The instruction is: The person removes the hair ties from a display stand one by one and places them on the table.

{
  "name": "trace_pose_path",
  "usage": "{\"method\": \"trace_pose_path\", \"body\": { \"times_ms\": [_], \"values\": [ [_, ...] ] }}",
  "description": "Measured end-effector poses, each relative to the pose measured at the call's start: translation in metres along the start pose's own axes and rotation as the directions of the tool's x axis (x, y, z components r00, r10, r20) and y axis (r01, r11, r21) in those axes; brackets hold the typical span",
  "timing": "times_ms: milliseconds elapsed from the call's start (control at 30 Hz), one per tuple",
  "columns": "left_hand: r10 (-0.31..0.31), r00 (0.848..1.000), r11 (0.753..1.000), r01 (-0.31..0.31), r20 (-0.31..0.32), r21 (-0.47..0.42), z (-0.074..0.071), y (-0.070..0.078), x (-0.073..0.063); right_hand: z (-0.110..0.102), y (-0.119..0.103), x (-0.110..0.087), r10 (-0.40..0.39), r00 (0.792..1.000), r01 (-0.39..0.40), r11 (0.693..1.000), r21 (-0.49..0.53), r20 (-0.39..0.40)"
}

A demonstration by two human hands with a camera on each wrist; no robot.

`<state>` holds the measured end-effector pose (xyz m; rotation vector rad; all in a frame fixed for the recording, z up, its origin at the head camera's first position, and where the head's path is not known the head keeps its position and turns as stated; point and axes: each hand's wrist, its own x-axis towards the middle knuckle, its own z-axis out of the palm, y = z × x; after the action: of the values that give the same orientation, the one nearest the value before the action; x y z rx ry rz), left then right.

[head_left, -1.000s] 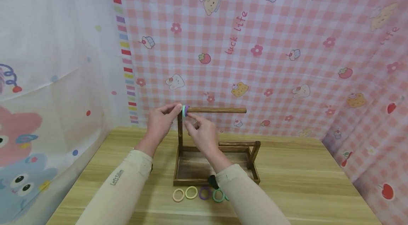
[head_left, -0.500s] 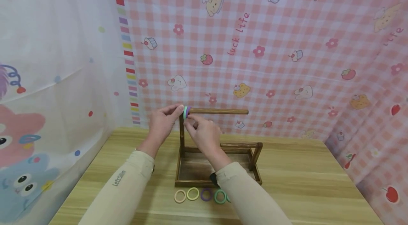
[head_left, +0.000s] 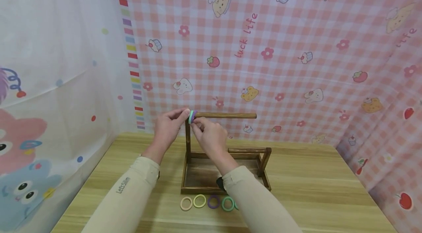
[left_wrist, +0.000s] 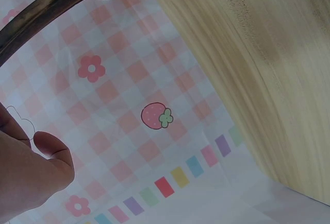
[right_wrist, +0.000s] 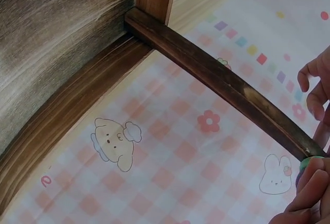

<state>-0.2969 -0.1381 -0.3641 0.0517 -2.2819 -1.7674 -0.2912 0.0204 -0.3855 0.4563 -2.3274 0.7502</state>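
Observation:
A dark wooden stand [head_left: 188, 141] has a tall post at its left, with a rod [head_left: 227, 115] running right from the top. Two rings hang against each other at the rod's left end: a mint-green ring [head_left: 190, 117] by the post and a purple ring [head_left: 194, 115] beside it. My left hand [head_left: 167, 125] holds the top of the post between thumb and fingers, close to the rings. From below right, my right hand [head_left: 211, 136] pinches the lower edge of the purple ring. Its fingers partly cover the rings in the right wrist view.
The stand's tray base [head_left: 201, 190] rests on the wood-grain table [head_left: 306, 189], with a shorter lower rod [head_left: 248, 150] at its right. In front lie a peach ring [head_left: 186, 203], a yellow ring [head_left: 199, 201], another purple ring [head_left: 213, 201] and green rings [head_left: 228, 203], partly behind the right sleeve.
Both hands stay at the rod's left end. The two rings tilted slightly half a second ago and now hang straighter. The whole head view has shifted a little.

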Motion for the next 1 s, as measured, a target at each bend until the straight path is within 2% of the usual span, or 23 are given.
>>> {"method": "trace_pose_path", "body": {
  "times_ms": [233,533,733,1000],
  "values": [
    [-0.013,1.0,1.0,0.013,-0.003,0.001,0.001,-0.001,0.0,-0.001,-0.002,-0.001,-0.006,1.0,0.005,0.999,0.053,0.019],
    [0.003,1.0,1.0,-0.003,0.003,0.004,0.0,-0.001,0.0,-0.003,-0.001,-0.002,-0.017,1.0,0.016,0.995,0.096,0.017],
    [0.016,1.0,1.0,-0.016,-0.013,0.013,0.0,0.0,0.0,-0.005,0.0,-0.004,0.051,0.999,-0.05,0.984,0.171,0.001],
    [0.008,1.0,1.0,-0.008,-0.01,0.022,0.001,0.001,-0.001,-0.011,0.001,-0.003,0.178,0.984,-0.173,0.938,0.301,0.014]
  ]
}}
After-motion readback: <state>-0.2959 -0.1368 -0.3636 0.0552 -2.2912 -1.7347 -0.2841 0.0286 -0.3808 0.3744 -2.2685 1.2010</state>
